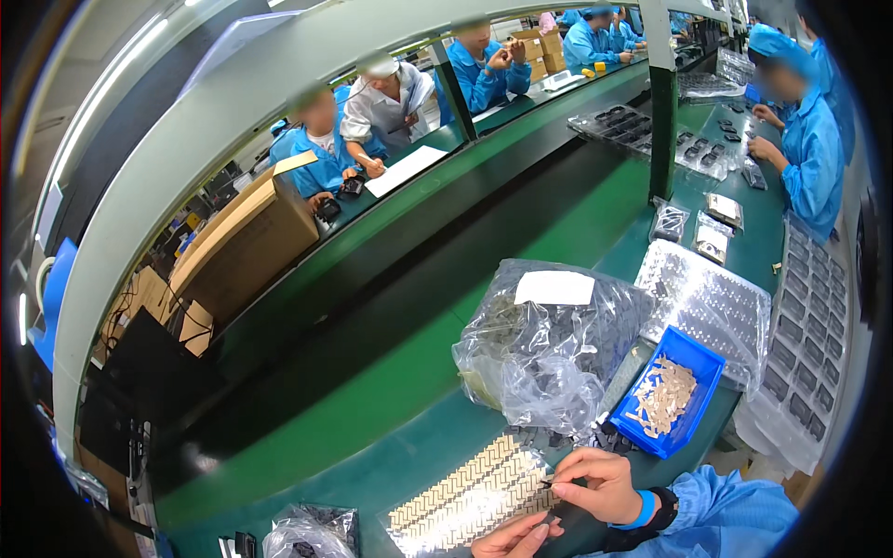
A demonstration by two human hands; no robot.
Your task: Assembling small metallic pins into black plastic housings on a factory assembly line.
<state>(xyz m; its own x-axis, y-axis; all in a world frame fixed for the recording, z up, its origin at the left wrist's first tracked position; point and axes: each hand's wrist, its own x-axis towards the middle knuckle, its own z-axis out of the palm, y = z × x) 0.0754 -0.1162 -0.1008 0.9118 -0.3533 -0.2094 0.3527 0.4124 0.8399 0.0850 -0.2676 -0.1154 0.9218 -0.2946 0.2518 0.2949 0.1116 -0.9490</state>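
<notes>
- Right hand [605, 491]: thumb and forefinger tips brought together in a pinch, small dark piece [547, 482] in the grip, only partly visible.
- Left hand [516, 539]: low, at the bench's near edge, thumb close to the fingers. Dark bit shows by the fingertips; can't tell if that grip has hold of it.
- Sheet of cream pieces [470, 498]: flat on the bench [372, 456] near its near edge, clear film, pieces in slanted rows. Its right end is directly under/beside the right grip; left hand overlaps its near right corner. Can't tell if the right fingertips touch it.
- Dark piece sits just over the sheet's right end, above the left hand's fingertips.
- Blue bin [642, 439]: near edge of the bench, just past the right hand, loose beige bits [665, 395] inside.
- Big clear bag [558, 344]: beyond the sheet, toward the bench's far edge, dark contents, white label on top.
- Silvery tray [707, 298]: in clear wrap, beyond the bin.
- Smaller clear bag [312, 532]: left of the sheet, near edge, dark contents.
</notes>
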